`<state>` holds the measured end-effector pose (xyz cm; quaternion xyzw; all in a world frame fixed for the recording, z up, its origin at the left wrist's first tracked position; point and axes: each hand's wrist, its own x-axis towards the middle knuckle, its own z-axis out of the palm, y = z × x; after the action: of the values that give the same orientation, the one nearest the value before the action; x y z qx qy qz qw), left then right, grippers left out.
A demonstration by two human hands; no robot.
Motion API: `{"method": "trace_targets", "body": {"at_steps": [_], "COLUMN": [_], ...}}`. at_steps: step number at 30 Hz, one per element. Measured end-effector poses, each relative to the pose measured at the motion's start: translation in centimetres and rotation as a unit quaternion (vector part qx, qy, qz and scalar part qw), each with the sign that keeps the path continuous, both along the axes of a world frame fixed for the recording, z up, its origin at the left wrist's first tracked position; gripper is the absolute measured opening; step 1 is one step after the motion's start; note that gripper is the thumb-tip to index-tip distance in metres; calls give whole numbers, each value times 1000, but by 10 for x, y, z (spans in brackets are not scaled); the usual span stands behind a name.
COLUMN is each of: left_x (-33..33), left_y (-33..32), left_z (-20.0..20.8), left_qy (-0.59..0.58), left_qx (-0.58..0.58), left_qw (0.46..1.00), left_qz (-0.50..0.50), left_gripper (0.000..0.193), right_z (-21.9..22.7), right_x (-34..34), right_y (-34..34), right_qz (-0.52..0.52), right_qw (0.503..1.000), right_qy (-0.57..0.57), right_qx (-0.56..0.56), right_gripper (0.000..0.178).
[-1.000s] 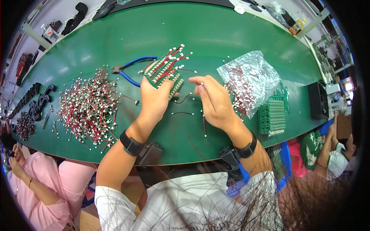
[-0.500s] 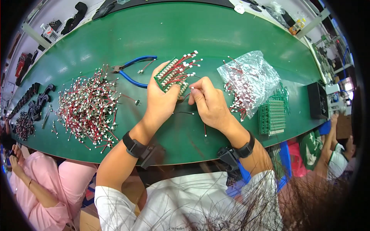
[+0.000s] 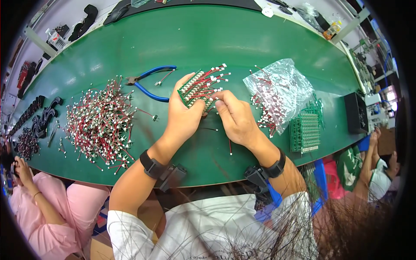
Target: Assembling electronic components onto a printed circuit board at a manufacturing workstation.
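My left hand [image 3: 184, 115] grips a green circuit board panel [image 3: 190, 89], tilted, its thumb over the lower edge. Rows of small white connectors line the panel, and short red-and-black cables with white plugs stick out from it to the right. My right hand [image 3: 238, 119] has thumb and forefinger pinched on a thin cable [image 3: 215, 99] at the panel's right edge; the fingers partly hide it. Left of my hands lie blue-handled wire cutters [image 3: 149, 94], jaws apart. A large heap of red-and-black plug cables [image 3: 99, 128] spreads further left.
A clear plastic bag [image 3: 286, 86] with more cables lies right, beside stacked green board panels [image 3: 305, 132] and a black box [image 3: 356, 113]. Loose single cables [image 3: 231, 147] lie near my hands. Black parts [image 3: 43, 117] sit far left, near a person in pink [image 3: 47, 208].
The left hand and panel have shifted slightly right and down. My right fingertips, earlier a little apart from the panel with the cable, are now up against its edge.
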<state>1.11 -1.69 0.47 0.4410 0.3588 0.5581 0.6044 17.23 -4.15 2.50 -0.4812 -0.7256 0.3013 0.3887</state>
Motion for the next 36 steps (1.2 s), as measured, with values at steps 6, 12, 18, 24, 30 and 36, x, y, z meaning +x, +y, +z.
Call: {"method": "trace_targets", "body": {"at_steps": [6,12,18,24,30,36], "left_x": [2,6,7,8,8,7], "left_y": [-1,-3,-8,-11,-11,-10], "left_z": [-1,-4,0,0,2,0], "left_qy": [17,54,81,122,128,176], "left_qx": [15,92,118,157,144,205], "left_qw": [1000,994,989,980,981,963], "left_qz": [-16,-28,-45,-21,-34,-8], "left_gripper": [57,61,62,59,59,58], "right_z": [-15,-24,-23,-18,-17,-18], "right_x": [-1,4,4,3,5,4], "right_y": [5,13,13,11,9,10], "right_qz": [-13,-61,-68,-82,-84,-84], "right_qw": [997,989,989,988,989,987], "right_qy": [57,39,50,44,50,40], "right_qx": [41,127,121,120,113,129], "right_gripper": [14,16,16,18,19,20]}}
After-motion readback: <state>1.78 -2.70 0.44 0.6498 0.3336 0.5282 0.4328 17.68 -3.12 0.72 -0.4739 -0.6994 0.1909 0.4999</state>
